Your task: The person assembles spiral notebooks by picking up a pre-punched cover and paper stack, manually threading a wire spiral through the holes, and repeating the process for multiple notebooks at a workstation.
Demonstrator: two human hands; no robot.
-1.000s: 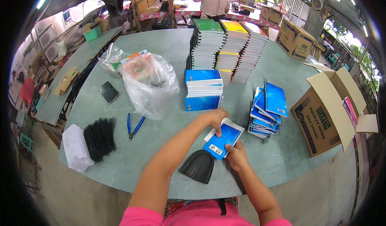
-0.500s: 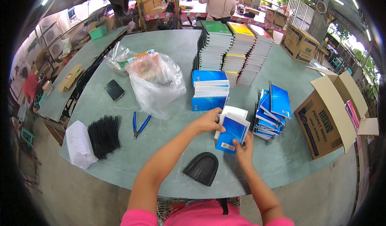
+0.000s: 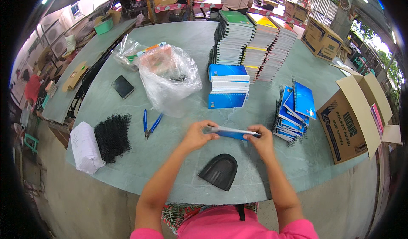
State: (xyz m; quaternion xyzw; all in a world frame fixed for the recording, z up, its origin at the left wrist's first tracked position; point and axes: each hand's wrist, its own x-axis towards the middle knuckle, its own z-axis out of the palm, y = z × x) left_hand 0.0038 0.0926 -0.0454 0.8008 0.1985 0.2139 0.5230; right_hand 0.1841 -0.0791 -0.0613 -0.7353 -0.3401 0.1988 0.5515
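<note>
Between my two hands, above the table, a small blue notebook (image 3: 233, 133) is held nearly edge-on. My left hand (image 3: 200, 134) pinches one end, and my right hand (image 3: 260, 139) grips the other, where a dark edge shows. Below them lies a black, rounded, wedge-like piece (image 3: 219, 171). Ahead of my hands is a stack of blue-covered notebooks (image 3: 228, 101). Right of my right hand, spiral-bound blue notebooks (image 3: 293, 111) lie in an uneven pile.
Tall stacks of spiral notebooks (image 3: 238, 39) stand at the back. To the right is an open carton (image 3: 344, 124). Blue-handled pliers (image 3: 148, 126), black binding coils (image 3: 112, 138), a white roll (image 3: 86, 147), a dark phone-like object (image 3: 123, 87) and a plastic bag (image 3: 170, 82) lie left.
The notebook in my hands has turned from cover-up to nearly edge-on, and the white pages beside it no longer show separately. My left hand has moved left and down.
</note>
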